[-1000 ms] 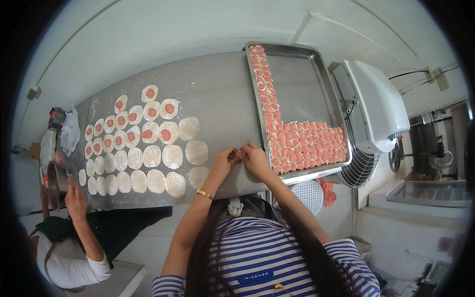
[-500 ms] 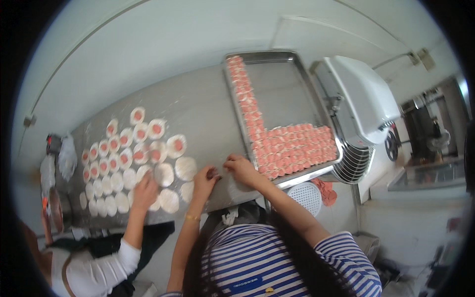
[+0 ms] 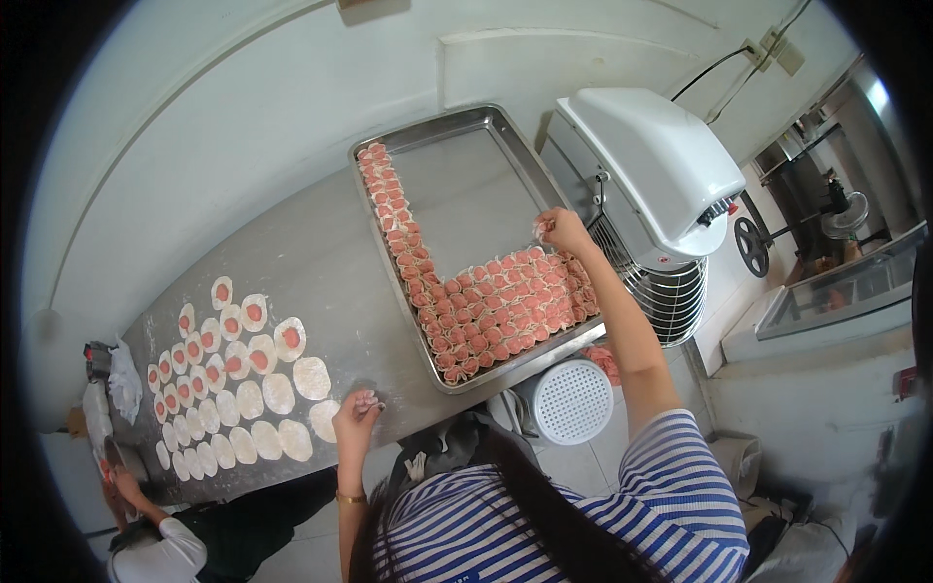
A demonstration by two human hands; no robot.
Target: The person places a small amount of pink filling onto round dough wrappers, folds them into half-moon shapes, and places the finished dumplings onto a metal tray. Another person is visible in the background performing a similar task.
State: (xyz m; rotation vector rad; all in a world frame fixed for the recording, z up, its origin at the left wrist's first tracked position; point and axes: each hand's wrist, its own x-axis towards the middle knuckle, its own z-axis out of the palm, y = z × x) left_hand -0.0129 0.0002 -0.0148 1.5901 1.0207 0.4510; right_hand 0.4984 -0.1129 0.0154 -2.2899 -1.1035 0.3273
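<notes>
Right hand [image 3: 566,233] has moved from the surface [image 3: 292,262] to over the tray [image 3: 466,194] since the previous frame; view has turned too. Co-worker's hand [image 3: 126,483] has gone from the wrappers [image 3: 278,394] back to the pot [image 3: 128,459].

Right grip: fingertips pinched on a small white-and-pink dumpling [image 3: 540,230], just above the far edge of the packed block. Left hand [image 3: 356,420]: fingers curled at the surface's near edge, beside the wrappers; can't tell if that grip holds anything.

Writing: blue patch [image 3: 466,577] on the striped shirt [image 3: 466,525] is cut off by the lower edge. Small red mark [image 3: 664,259] on the white mixer [image 3: 651,165], too small to read.

Surface: grey metal, flour-dusted. Wrappers in rows at left; far rows carry pink filling [image 3: 255,312], near rows bare. Tray at right; packed dumplings [image 3: 496,311] form an L along its left side and near end.

Room: white wall [image 3: 253,126] behind, mixer right of the tray, perforated white stool [image 3: 573,402] below, reddish cloth [image 3: 599,361] beside it.
</notes>
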